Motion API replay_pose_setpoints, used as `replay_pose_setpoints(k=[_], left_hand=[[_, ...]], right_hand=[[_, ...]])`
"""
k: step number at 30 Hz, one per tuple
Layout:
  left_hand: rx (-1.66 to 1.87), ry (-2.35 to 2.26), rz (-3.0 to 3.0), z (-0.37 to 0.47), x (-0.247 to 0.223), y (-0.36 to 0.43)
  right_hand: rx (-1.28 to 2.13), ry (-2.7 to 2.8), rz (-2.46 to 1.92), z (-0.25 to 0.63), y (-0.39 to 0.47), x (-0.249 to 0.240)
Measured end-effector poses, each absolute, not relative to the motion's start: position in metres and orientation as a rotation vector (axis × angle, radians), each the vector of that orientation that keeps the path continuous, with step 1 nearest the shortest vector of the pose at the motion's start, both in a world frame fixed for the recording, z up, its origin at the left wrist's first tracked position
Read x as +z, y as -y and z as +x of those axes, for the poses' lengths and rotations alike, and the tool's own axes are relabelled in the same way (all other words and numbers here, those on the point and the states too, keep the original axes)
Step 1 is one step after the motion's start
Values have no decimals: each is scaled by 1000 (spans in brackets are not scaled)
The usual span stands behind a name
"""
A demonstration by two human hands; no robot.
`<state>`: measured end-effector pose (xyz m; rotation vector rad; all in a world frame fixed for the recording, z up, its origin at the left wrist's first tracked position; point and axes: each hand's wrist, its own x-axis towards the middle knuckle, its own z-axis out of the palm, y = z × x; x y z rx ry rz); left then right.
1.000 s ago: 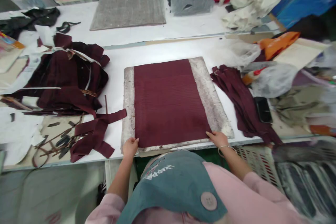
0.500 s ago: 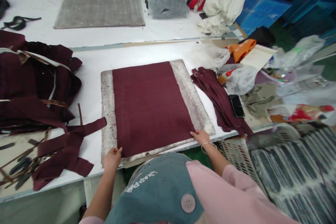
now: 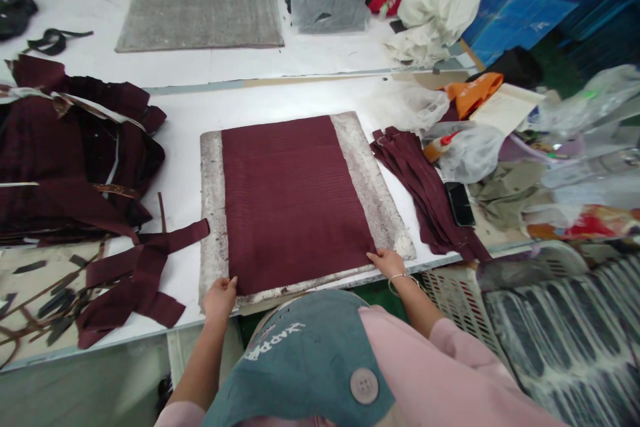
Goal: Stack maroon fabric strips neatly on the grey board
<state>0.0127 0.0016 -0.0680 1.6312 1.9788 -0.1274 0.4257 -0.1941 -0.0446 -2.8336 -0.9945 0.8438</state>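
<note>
A maroon fabric sheet (image 3: 295,203) lies flat on a worn grey board (image 3: 214,213), whose mottled margins show on both sides. At the sheet's near left corner, my left hand (image 3: 220,297) pinches the edge between thumb and fingers. My right hand (image 3: 388,261) has its fingertips closed on the near right corner and wears a bracelet at the wrist. Loose maroon strips (image 3: 143,273) lie left of the board. Another bunch of long maroon strips (image 3: 420,187) rests to its right.
A large tied maroon bundle (image 3: 65,167) sits at the left. A black phone (image 3: 460,204), plastic bags (image 3: 480,150) and an orange cloth (image 3: 473,95) crowd the right side. Beyond lies another grey board (image 3: 200,17). A perforated crate (image 3: 457,300) stands below the table's edge.
The whole scene sits slightly farther right in the view. Both hands stay at the same corners of the fabric, which lies as before on the board.
</note>
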Motion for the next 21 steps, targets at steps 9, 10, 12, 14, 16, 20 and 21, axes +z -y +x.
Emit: replay_pose_setpoints(k=[9,10,12,14,16,20,21], left_hand=[[-29,-2056,1643,15,-63,10],[-12,-2052,1650,15,-62,12],[18,-2030,1668,16,-58,16],[37,-1999,1685,17,-54,20],[45,-1974,1697,19,-52,21],[36,-1969,1702,20,-49,22],[28,-1976,1702,19,-49,22]], right_hand=[[958,1077,-2854,437,198,-59],[964,1085,-2857,439,198,-62],[978,1099,-2852,441,199,-64],[978,1094,-2851,440,199,-64],[959,1093,-2860,439,199,-63],[953,1130,-2876,439,200,-64],[959,1137,-2868,440,200,-65]])
